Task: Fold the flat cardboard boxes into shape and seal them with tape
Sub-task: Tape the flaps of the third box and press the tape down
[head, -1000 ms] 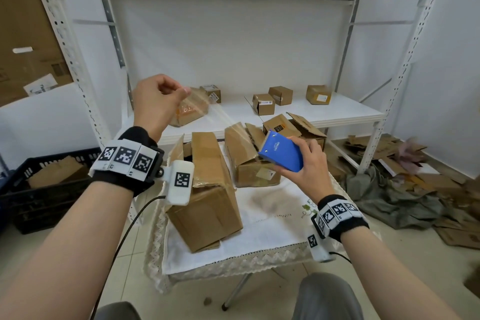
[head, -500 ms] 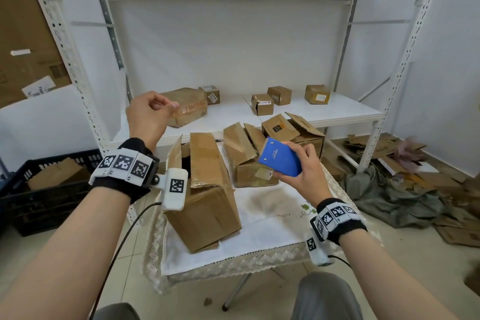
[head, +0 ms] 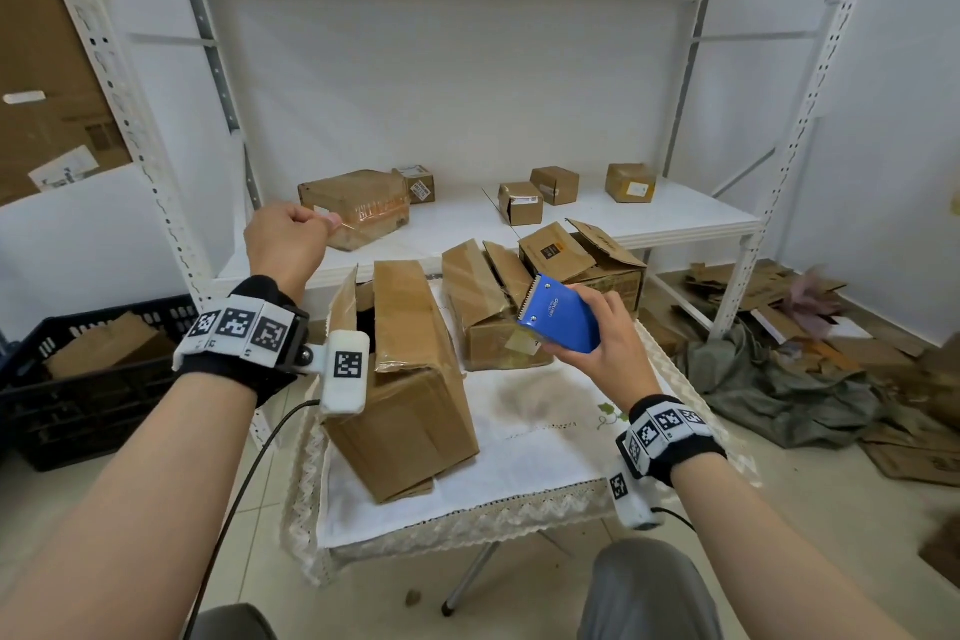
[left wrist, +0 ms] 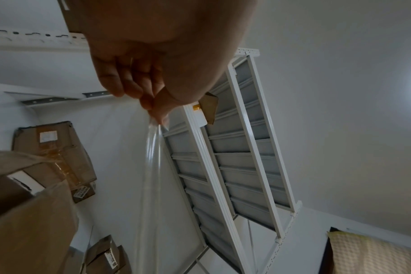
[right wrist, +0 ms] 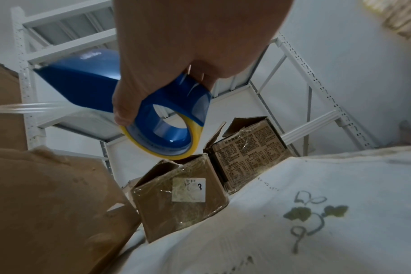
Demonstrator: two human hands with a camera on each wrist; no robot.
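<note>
Over the long brown cardboard box [head: 410, 379] on the table [head: 545, 452], the right hand [head: 605, 333] grips the blue tape dispenser [head: 561, 314]. Beyond the box, the left hand [head: 283, 237] pinches the clear tape strip [left wrist: 153, 152], now lower (nearer sealing, I judge).
</note>
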